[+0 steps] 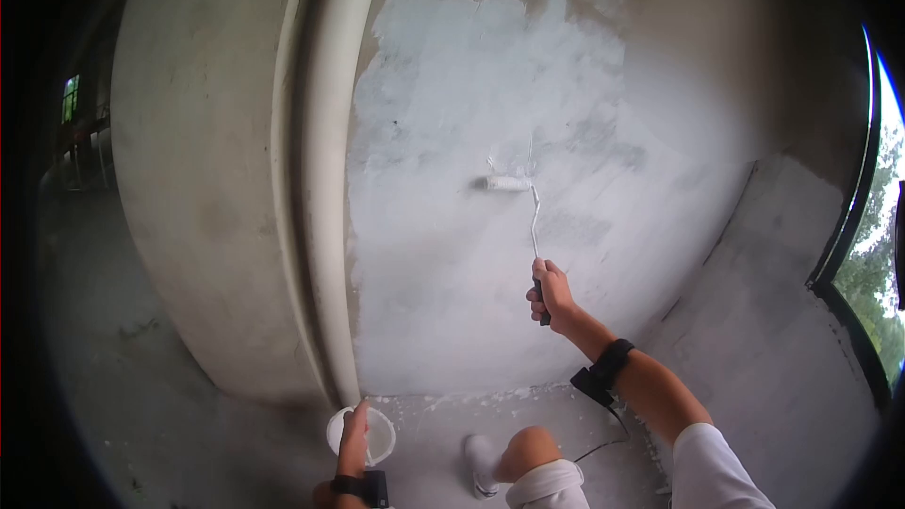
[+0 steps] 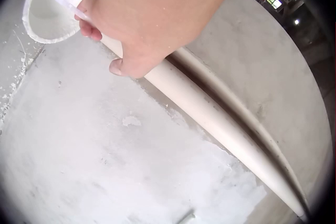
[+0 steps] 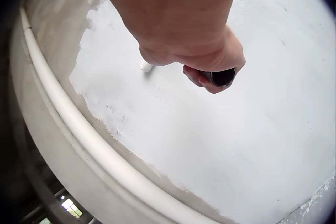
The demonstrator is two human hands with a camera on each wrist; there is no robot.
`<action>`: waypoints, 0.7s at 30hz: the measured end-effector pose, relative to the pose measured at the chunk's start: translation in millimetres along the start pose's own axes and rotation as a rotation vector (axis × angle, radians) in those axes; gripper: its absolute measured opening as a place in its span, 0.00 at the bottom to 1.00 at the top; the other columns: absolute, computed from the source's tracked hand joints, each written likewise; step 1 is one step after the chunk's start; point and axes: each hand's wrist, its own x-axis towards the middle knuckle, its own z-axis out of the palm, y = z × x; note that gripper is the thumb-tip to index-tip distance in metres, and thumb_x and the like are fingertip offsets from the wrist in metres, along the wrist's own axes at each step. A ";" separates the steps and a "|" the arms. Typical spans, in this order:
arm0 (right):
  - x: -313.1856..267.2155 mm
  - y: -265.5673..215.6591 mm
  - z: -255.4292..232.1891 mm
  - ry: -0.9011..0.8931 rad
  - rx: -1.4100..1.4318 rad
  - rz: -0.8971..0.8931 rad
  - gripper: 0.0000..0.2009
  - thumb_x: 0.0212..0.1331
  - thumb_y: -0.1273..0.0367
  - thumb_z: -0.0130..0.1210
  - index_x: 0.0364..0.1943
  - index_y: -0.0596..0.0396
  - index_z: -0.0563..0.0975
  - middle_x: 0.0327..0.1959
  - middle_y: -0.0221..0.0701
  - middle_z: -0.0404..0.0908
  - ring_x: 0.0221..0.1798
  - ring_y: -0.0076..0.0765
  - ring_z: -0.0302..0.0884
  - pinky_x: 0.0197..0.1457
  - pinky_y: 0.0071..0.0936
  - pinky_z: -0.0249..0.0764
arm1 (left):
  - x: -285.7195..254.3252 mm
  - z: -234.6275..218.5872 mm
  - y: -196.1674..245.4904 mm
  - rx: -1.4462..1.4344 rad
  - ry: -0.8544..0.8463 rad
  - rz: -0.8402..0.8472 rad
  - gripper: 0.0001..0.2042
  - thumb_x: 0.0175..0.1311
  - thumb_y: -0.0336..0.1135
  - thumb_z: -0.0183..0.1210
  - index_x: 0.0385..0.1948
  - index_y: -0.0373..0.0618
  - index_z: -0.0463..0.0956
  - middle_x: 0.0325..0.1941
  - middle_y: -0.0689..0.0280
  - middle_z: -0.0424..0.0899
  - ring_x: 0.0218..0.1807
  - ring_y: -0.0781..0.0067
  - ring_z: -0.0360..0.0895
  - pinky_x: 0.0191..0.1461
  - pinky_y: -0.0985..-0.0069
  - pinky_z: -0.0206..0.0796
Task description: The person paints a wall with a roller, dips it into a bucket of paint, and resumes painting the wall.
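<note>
The right hand (image 1: 556,294) grips the black handle (image 1: 540,306) of a paint roller, whose white sleeve (image 1: 509,184) lies against the white-coated wall (image 1: 443,254). In the right wrist view the fingers wrap the handle (image 3: 223,78), and the end of the roller (image 3: 146,67) shows past the wrist. Low down, the left hand (image 1: 353,429) is at a white bucket (image 1: 388,438). The left wrist view has the left hand (image 2: 142,19) with curled fingers round the bucket's thin handle (image 2: 60,1), thumb sticking out; the bucket's rim (image 2: 31,29) is beyond.
A pale vertical pipe (image 1: 330,179) runs beside the coated area, with a bare curved wall (image 1: 207,151) to its left. A window (image 1: 872,254) is at the right. White spots mark the floor (image 1: 434,434) near the person's shoe (image 1: 482,462) and knee (image 1: 530,452).
</note>
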 end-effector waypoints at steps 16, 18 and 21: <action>1.9 -55.7 21.8 0.028 -0.027 -0.112 0.17 0.71 0.51 0.34 0.32 0.46 0.61 0.19 0.25 0.58 0.15 0.21 0.50 0.17 0.27 0.54 | 6.8 -9.8 -19.1 0.076 -0.079 0.072 0.20 0.63 0.56 0.55 0.26 0.47 0.71 0.23 0.73 0.66 0.25 0.80 0.63 0.31 0.79 0.56; -2.3 -29.4 17.8 0.036 -0.112 -0.087 0.17 0.70 0.51 0.35 0.34 0.49 0.62 0.20 0.28 0.61 0.15 0.22 0.53 0.17 0.27 0.56 | 6.9 -4.4 -20.0 0.054 -0.056 0.046 0.20 0.63 0.57 0.55 0.25 0.47 0.71 0.22 0.73 0.66 0.25 0.80 0.63 0.31 0.79 0.56; -0.6 12.9 9.4 0.087 -0.229 -0.071 0.19 0.70 0.51 0.36 0.36 0.53 0.64 0.21 0.30 0.64 0.14 0.24 0.56 0.15 0.30 0.59 | 7.5 -0.9 -19.9 0.084 -0.068 0.012 0.20 0.62 0.56 0.55 0.25 0.47 0.71 0.22 0.73 0.66 0.25 0.80 0.63 0.32 0.79 0.57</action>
